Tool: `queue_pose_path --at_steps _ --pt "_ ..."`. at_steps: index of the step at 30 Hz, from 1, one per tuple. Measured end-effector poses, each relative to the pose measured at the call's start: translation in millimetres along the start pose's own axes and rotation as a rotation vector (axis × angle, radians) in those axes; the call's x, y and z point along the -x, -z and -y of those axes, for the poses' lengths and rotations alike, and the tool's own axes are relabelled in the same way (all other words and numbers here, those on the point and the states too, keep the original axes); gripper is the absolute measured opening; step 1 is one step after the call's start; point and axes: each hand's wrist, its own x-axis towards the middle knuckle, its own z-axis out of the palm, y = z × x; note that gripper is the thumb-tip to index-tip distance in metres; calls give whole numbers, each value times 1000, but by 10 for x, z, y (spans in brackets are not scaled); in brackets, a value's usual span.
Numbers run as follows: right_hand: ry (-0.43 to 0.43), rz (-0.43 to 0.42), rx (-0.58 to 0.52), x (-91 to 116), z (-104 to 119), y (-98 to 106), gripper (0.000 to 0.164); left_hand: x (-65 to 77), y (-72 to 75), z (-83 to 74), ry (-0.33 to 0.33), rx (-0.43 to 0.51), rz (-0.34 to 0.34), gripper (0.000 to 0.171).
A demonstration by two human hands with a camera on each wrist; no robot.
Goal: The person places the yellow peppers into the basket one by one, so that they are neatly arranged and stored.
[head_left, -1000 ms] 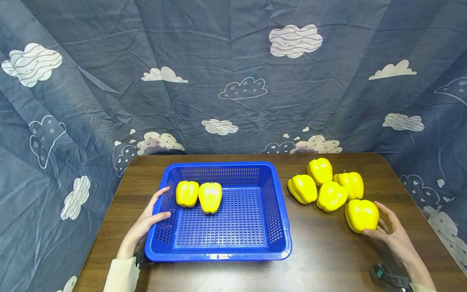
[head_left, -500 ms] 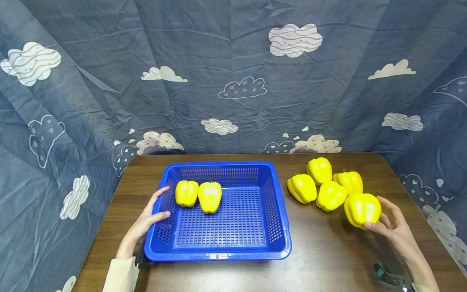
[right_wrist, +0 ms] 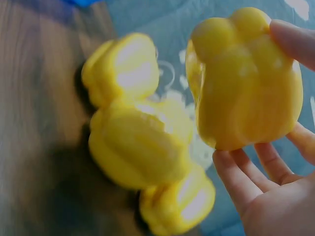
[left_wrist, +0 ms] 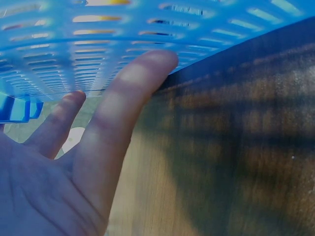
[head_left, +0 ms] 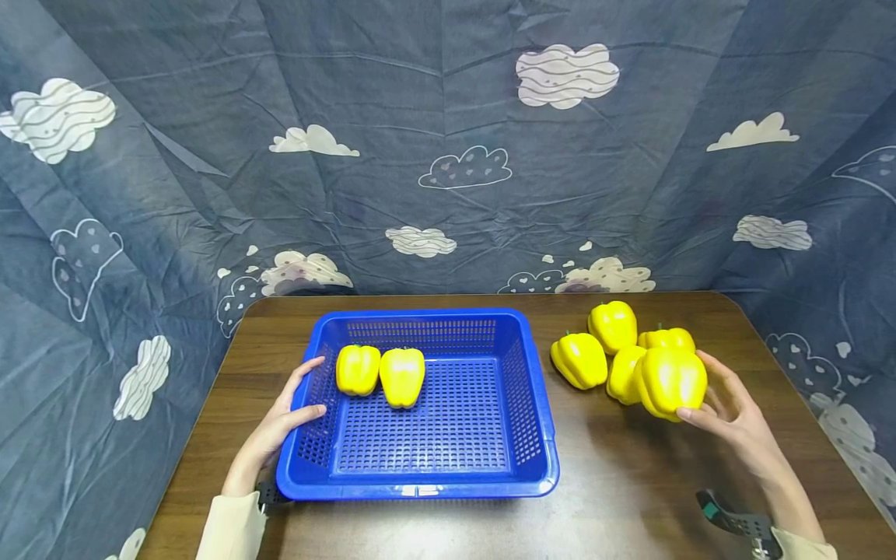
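Observation:
A blue plastic basket (head_left: pixel 420 491) stands on the table, with two yellow bell peppers (head_left: pixel 402 378) inside at its left. My left hand (head_left: pixel 273 430) grips the basket's left side, its thumb and forefinger reaching over the rim. In the left wrist view, fingers (left_wrist: pixel 106 118) lie by the slotted wall. At the right, my right hand (head_left: pixel 742 424) holds a yellow bell pepper (head_left: pixel 670 381) between thumb and fingers, off the table. The right wrist view shows this held bell pepper (right_wrist: pixel 246 83) lobed end up. It partly hides the loose peppers behind it.
Several more yellow bell peppers (head_left: pixel 579 361) lie clustered on the brown wooden table (head_left: pixel 602 482), right of the basket. A dark cloth (head_left: pixel 448 101) with cloud prints hangs behind the table and along both sides.
My right hand has raised the bell pepper off the table and carried it left and slightly away from me, in front of the cluster. My left hand and the basket have stayed put.

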Motion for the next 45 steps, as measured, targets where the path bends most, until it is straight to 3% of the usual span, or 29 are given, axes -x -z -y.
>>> queue_pose_path --at_steps 3,10,19,30,45 --pt "55 41 -48 -78 6 -82 81 0 -3 1 0 4 2 70" --pt "107 117 -97 -223 246 -457 81 2 -9 1 4 -2 -3 71" --pt "65 152 -3 -352 369 -793 79 4 -2 6 6 5 -3 71" --pt "81 180 120 -499 452 -1135 79 1 -7 2 9 2 -5 70" --pt "-1 295 92 -652 527 -1557 83 4 -12 -11 6 4 -2 70"
